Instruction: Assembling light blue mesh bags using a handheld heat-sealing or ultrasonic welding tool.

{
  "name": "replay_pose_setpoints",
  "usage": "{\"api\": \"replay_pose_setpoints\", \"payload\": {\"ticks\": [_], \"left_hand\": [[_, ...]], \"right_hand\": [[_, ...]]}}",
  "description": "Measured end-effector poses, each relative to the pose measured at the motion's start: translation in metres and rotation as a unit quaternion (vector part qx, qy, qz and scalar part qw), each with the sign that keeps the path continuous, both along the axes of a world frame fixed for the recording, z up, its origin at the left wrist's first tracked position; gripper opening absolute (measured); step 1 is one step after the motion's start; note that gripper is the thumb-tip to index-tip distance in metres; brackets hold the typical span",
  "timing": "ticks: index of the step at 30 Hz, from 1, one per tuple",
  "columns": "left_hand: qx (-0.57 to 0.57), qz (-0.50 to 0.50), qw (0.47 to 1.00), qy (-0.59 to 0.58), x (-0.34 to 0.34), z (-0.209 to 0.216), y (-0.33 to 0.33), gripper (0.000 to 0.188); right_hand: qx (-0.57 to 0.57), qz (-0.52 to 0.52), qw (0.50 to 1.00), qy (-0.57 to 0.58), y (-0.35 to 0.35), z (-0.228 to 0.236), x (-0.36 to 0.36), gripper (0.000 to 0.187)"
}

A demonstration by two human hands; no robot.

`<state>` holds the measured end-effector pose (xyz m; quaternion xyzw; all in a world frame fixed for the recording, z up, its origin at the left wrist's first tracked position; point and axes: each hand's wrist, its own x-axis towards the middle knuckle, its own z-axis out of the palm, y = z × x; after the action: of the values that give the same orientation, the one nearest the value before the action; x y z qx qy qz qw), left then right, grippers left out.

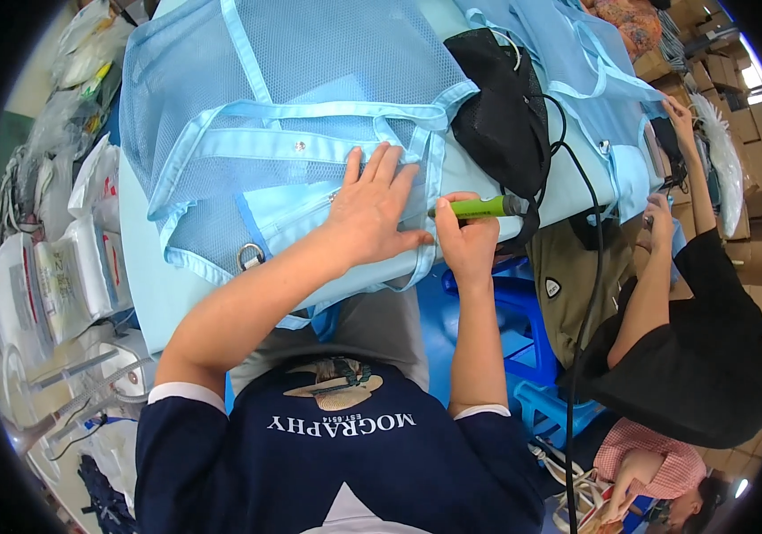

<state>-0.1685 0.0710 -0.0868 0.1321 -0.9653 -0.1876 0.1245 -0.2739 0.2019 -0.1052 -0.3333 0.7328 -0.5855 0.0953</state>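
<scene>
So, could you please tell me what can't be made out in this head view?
- Tip of the green tool: hidden behind the right hand.
- Bag seam under the left hand: covered by the palm.
- Black cord: its lower end is cut off by the picture's edge.

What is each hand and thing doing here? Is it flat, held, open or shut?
left hand: spread flat, pressing on the bag.
right hand: closed around the green tool.
green tool: held, tip at the bag's edge, cord attached.
light blue mesh bag: lying flat on the table.
black mesh pouch: lying beside the bag.
</scene>
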Motion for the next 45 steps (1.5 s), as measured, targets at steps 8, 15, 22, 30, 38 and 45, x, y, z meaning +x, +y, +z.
{"api": "replay_pose_setpoints", "payload": {"ticks": [8, 15, 22, 30, 38, 45], "left_hand": [[0.000, -0.002, 1.000, 0.009, 0.000, -0.001, 0.001, 0.089], [-0.011, -0.005, 1.000, 0.000, 0.002, 0.000, 0.000, 0.089], [-0.002, -0.002, 1.000, 0.003, 0.002, 0.001, -0.001, 0.090], [0.002, -0.006, 1.000, 0.006, 0.001, 0.002, -0.001, 0.089], [-0.005, -0.001, 1.000, -0.007, 0.004, -0.001, -0.004, 0.090], [-0.001, -0.008, 1.000, -0.026, 0.002, 0.004, 0.001, 0.091]], "right_hand": [[-0.046, 0.002, 0.999, 0.012, 0.003, -0.002, 0.005, 0.011], [-0.027, -0.015, 0.999, -0.009, 0.001, -0.003, 0.005, 0.010], [-0.010, -0.034, 0.998, 0.056, 0.001, -0.007, -0.002, 0.013], [-0.003, -0.038, 0.997, 0.065, 0.001, -0.007, -0.004, 0.011], [-0.047, -0.008, 0.998, 0.031, -0.001, -0.009, 0.002, 0.010], [-0.034, 0.064, 0.996, -0.059, 0.011, -0.002, 0.002, 0.010]]}}
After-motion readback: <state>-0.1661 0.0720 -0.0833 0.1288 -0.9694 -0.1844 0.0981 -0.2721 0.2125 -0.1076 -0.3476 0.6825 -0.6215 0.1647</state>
